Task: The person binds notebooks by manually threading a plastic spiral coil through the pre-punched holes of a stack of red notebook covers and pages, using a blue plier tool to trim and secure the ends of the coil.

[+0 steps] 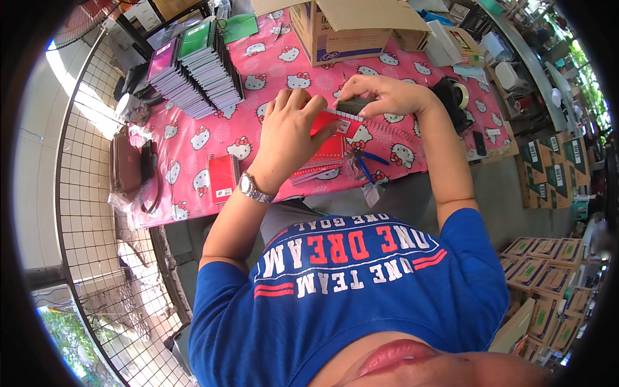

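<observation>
A red notebook (348, 124) is held up over the table, its pale edge marked by a row of dark holes. My left hand (293, 129) is closed around its left side, fingers curled over the top. My right hand (393, 97) pinches its far edge between thumb and fingers, where a dark grey flat part (354, 105) shows. Below it lies a stack of red notebooks (325, 155), partly covered by my left hand. Beside the stack rest pliers with blue handles (367, 166). A loose spiral wire (393, 133) lies right of the held notebook.
A small red spiral notebook (224, 178) lies at left. Tall stacks of green notebooks (213, 71) and purple notebooks (174, 80) stand behind it. An open cardboard box (348, 42) is at the back. A tape roll (460, 95) sits at right, a brown bag (129, 164) at the left edge.
</observation>
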Demonstrator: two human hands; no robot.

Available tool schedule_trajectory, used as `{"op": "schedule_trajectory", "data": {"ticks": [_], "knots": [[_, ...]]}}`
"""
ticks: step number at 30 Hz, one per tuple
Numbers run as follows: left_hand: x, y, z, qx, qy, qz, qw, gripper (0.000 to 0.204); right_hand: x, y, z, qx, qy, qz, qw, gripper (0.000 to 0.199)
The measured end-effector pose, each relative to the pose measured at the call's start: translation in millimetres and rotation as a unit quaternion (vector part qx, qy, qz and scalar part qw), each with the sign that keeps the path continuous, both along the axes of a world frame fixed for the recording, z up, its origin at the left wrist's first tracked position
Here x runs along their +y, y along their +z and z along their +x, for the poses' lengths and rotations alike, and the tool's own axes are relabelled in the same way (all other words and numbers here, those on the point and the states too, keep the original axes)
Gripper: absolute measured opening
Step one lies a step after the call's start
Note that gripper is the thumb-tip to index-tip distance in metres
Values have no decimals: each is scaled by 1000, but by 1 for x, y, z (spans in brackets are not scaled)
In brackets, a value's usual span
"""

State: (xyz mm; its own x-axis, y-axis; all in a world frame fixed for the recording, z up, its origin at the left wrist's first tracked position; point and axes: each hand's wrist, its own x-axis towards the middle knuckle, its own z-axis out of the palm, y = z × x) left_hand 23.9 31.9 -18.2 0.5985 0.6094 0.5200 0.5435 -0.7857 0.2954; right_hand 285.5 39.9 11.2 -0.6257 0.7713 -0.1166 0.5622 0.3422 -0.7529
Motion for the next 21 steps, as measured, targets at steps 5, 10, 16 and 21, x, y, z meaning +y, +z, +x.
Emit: {"op": "schedule_trajectory", "data": {"ticks": [5, 10, 16, 21], "knots": [[5, 5, -3, -52, -15, -20, 998, 34, 9, -1, 3, 230, 72, -99, 966, 60], [15, 2, -18, -100, -13, -74, 992, 31, 19, 2, -5, 427, 150, -141, 880, 54], [15, 7, -24, -67, -14, -110, 992, 28, 25, 0, -15, 464, 171, -203, 845, 55], [18, 11, -24, -91, -42, -172, 980, 28, 32, -2, -18, 345, 101, -127, 924, 66]]}}
